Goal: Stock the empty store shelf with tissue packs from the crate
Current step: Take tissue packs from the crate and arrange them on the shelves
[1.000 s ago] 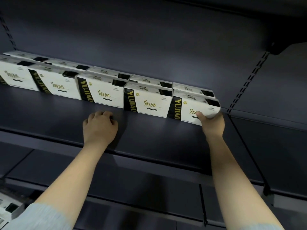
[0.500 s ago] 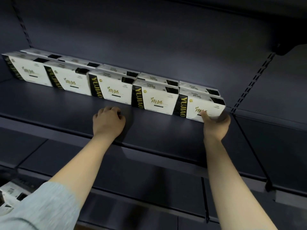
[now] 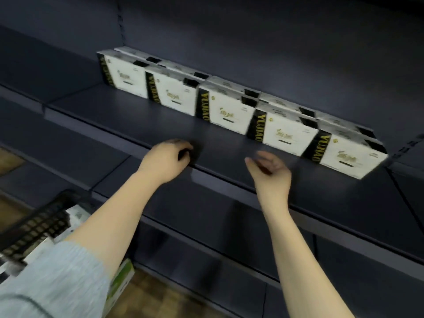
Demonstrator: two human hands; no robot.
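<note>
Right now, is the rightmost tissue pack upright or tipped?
Upright: the rightmost tissue pack stands on the shelf, printed face forward, untouched.

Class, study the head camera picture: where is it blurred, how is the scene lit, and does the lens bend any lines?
Head view: motion blur smears the right hand and the crate at lower left; the tissue packs stay readable though soft. Lighting is dim, the white packs brightest against the dark shelf. Wide-angle distortion tilts and bows the shelf edges.
</note>
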